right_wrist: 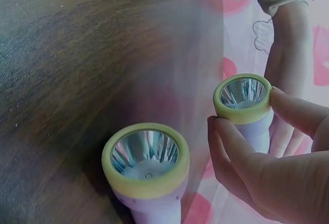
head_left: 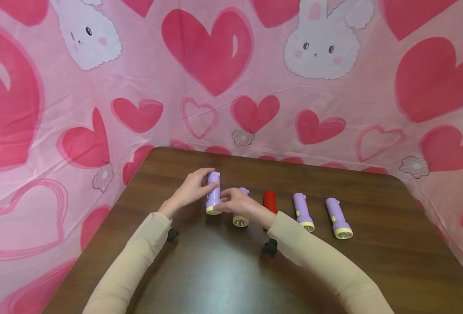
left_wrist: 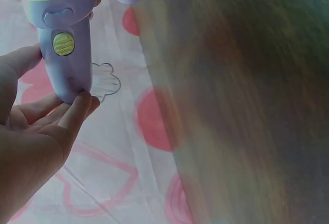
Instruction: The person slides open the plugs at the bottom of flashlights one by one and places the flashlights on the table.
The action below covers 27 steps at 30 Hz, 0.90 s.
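A purple flashlight (head_left: 213, 196) with a yellow rim is at the left end of a row on the table. My left hand (head_left: 190, 189) holds its tail end between thumb and fingers. In the left wrist view, a yellow switch shows on the flashlight (left_wrist: 72, 72). My right hand (head_left: 241, 203) pinches the yellow-rimmed lens end, which the right wrist view shows between thumb and fingers. Beside it, partly behind the right hand, lies a second purple flashlight (head_left: 241, 220), its lens facing me.
Right of these lie a red object (head_left: 270, 200), partly hidden by the right forearm, and two more purple flashlights (head_left: 301, 207) (head_left: 337, 218). The brown wooden table (head_left: 200, 270) meets a pink heart-printed cloth (head_left: 145, 83) at the back and sides.
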### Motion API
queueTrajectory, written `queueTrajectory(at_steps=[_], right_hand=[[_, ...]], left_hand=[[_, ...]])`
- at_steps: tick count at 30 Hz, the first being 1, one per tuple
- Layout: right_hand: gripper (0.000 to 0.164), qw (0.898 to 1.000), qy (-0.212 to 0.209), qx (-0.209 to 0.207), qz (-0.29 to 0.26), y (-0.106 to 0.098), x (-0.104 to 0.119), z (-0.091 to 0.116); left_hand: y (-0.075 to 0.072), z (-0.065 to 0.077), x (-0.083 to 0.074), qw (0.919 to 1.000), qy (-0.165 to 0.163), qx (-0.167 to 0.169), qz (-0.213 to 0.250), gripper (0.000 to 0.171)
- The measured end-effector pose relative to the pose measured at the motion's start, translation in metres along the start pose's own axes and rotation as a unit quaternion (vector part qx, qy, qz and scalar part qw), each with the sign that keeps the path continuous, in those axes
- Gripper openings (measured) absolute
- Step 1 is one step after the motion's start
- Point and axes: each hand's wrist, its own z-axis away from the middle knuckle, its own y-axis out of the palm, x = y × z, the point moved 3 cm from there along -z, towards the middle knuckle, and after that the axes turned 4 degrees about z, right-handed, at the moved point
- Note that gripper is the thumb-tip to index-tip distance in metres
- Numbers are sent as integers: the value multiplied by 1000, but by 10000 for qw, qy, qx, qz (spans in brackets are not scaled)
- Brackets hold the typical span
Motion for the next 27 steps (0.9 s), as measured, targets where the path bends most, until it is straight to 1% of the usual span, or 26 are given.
queueTrajectory(at_steps=[3,7,10,14,18,23,27], right_hand=[[56,9997,-17,50,255,-5,-1,5],[57,9991,-20,-3,423,-11,-2,11],[57,9993,-100,-75,348,-13,-3,14],[55,9990,-305,-163,297,-16,-5,15],[56,9982,-447,-210,345,-20,-8,17],[58,9981,-428,-207,398,-25,-11,21],[56,9981,-369,-250,436,-27,-12,25]], left_hand=[[0,0,-3,9999,-41,-59,143,55],[0,0,-8,9995,-71,-117,288,56],[0,0,-12,9991,3,-180,384,56],[0,-1,-16,9984,58,-268,504,54],[1,-1,-21,9978,102,-337,562,53],[2,-1,-25,9973,106,-357,634,53],[5,0,-27,9971,159,-350,652,53]])
